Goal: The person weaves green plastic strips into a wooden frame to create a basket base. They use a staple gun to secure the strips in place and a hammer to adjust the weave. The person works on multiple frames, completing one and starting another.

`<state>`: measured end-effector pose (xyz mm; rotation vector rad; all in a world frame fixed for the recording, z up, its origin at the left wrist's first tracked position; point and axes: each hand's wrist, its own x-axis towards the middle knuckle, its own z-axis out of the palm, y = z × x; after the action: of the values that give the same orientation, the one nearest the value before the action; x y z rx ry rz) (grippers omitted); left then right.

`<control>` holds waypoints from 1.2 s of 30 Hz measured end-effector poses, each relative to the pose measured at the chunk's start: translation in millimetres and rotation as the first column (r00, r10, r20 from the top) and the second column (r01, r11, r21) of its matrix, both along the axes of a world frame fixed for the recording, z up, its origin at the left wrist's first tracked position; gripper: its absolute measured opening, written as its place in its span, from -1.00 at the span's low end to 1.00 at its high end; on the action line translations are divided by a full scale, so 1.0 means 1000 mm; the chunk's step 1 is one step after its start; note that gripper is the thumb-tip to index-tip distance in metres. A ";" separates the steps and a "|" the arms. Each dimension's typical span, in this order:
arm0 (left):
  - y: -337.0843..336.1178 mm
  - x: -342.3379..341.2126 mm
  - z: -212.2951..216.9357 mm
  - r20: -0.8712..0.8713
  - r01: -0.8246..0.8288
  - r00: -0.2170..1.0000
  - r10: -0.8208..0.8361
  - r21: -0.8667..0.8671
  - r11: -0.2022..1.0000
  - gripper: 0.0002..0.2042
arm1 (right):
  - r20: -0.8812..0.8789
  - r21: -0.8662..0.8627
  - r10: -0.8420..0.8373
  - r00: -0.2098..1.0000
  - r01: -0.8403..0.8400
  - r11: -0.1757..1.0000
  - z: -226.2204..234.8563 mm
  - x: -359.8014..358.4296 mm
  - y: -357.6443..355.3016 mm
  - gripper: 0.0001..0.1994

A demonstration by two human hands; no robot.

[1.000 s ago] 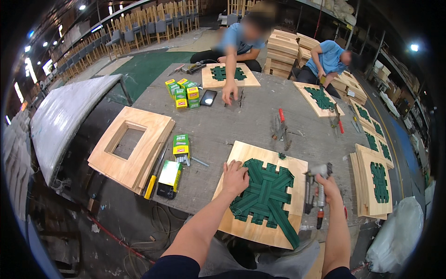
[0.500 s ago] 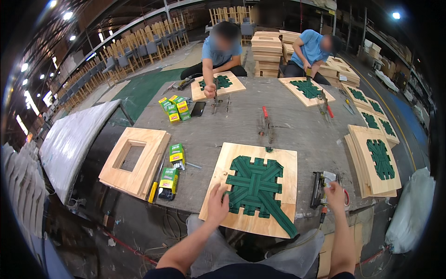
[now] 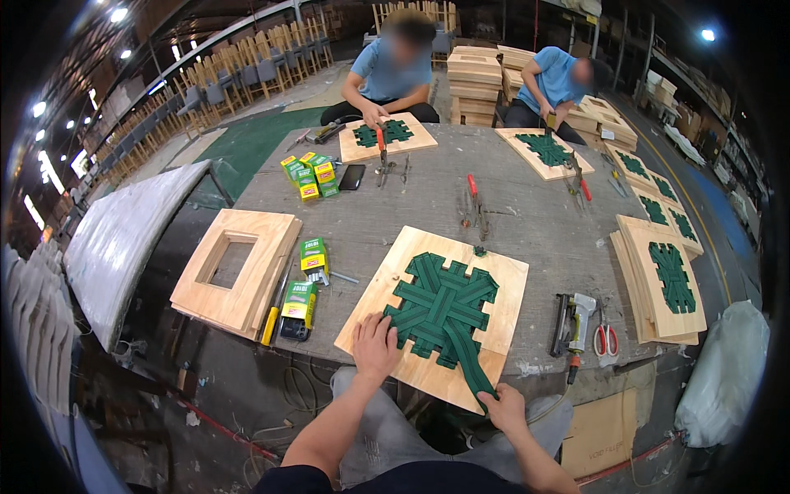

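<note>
In front of me lies a square plywood board (image 3: pixel 383 276), turned a little on the table, with woven green webbing (image 3: pixel 444 300) covering its middle. My left hand (image 3: pixel 376 346) rests on the board's left part, fingers stretched out, fingertips at the edge of the webbing. My right hand (image 3: pixel 504 410) pinches the loose end of a green webbing strap (image 3: pixel 467 362) at the board's near right corner. Right of the board lie a staple gun (image 3: pixel 578 325) and red-handled scissors (image 3: pixel 606 339), apart from my hands.
Framed boards with square openings (image 3: pixel 193 272) are stacked left. Staple boxes (image 3: pixel 299 303) and a yellow-handled tool (image 3: pixel 270 325) lie beside them. Webbed boards (image 3: pixel 691 288) are stacked right. Red-handled pliers (image 3: pixel 472 193) lie beyond my board. Two people (image 3: pixel 393 70) (image 3: pixel 553 82) work across the table.
My right hand has left the staple gun and taken the loose strap end. The board has turned slightly clockwise. The person across at left now holds a red-handled tool upright.
</note>
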<state>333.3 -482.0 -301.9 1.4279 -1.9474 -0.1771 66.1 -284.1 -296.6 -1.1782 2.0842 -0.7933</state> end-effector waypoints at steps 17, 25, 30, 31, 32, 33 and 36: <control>0.159 -0.061 0.021 -0.694 0.784 0.614 0.377 0.591 -0.190 -0.40 | 0.777 -0.036 -0.035 0.628 0.099 0.994 0.020 0.036 0.096 -0.77; 0.169 -0.091 0.021 -0.772 0.816 0.559 0.302 0.577 -0.037 -0.58 | 0.481 0.047 0.119 0.868 -0.161 0.986 0.034 -0.047 0.056 -0.69; 0.185 -0.094 0.034 -0.770 0.791 0.611 0.183 0.587 -0.172 -0.51 | 0.769 0.216 -0.048 0.638 -0.189 0.958 0.059 -0.024 -0.027 -0.53; 0.188 -0.090 0.033 -0.779 0.798 0.602 0.174 0.580 -0.167 -0.50 | 0.852 0.231 -0.101 0.513 -0.196 0.953 0.057 -0.006 -0.039 -0.55; 0.191 -0.089 0.032 -0.792 0.807 0.589 0.160 0.567 -0.166 -0.50 | 0.911 0.245 -0.155 0.381 -0.199 0.949 0.054 0.009 -0.049 -0.58; 0.194 -0.087 0.031 -0.804 0.816 0.576 0.146 0.554 -0.165 -0.49 | 0.948 0.259 -0.208 0.241 -0.204 0.944 0.053 0.019 -0.056 -0.60; 0.174 -0.075 0.025 -0.704 0.705 0.685 -0.186 0.705 -0.072 -0.44 | 0.961 0.227 -0.195 0.194 -0.160 0.961 0.013 0.016 -0.065 -0.67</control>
<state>257.8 -308.5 -277.4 0.9929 -1.7722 -2.3970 82.5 -349.0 -283.4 -0.2078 0.9727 -0.8690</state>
